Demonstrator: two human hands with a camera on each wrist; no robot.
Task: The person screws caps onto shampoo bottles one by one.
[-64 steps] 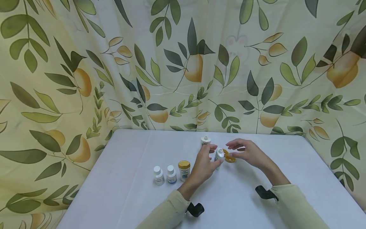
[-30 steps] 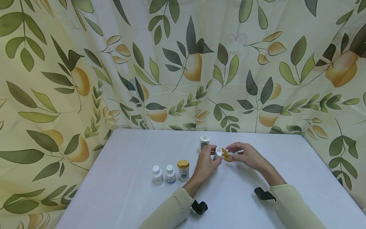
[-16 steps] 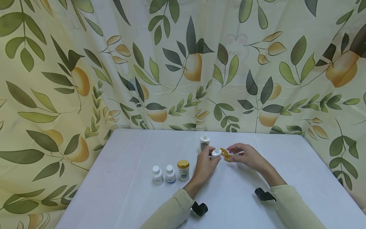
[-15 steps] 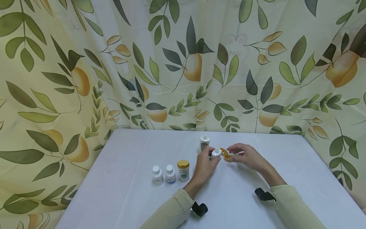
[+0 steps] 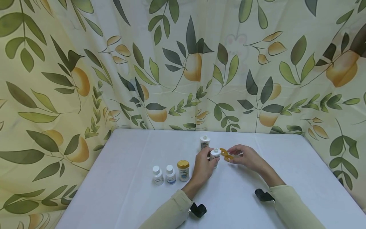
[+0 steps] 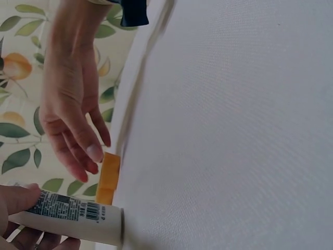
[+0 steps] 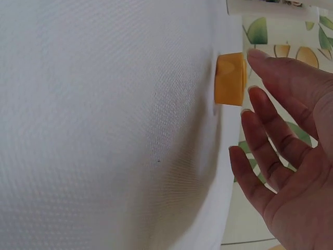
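In the head view my left hand (image 5: 202, 165) grips a white bottle (image 5: 215, 153) with a narrow, uncapped nozzle. It stands nearly upright, and its base is at or just above the tabletop in the left wrist view, where a printed label and barcode show. My right hand (image 5: 246, 156) hovers with relaxed, slightly bent fingers beside two orange caps (image 5: 228, 158) lying close together. The right wrist view has an orange cap (image 7: 229, 79) near the thumb and fingertips; contact is hard to tell. Behind the left hand is a second white bottle (image 5: 204, 142), also with a bare nozzle.
To the left of my left hand, two small white bottles (image 5: 170, 175) and a white jar with a gold lid (image 5: 183, 170) stand in a row. A white cloth covers the table (image 5: 128, 197). A leaf-and-fruit patterned curtain (image 5: 177, 95) hangs behind it.
The left hand has drawn the bottle slightly left, away from the orange caps, and its tilt has varied. My right hand has come down a little beside the caps.
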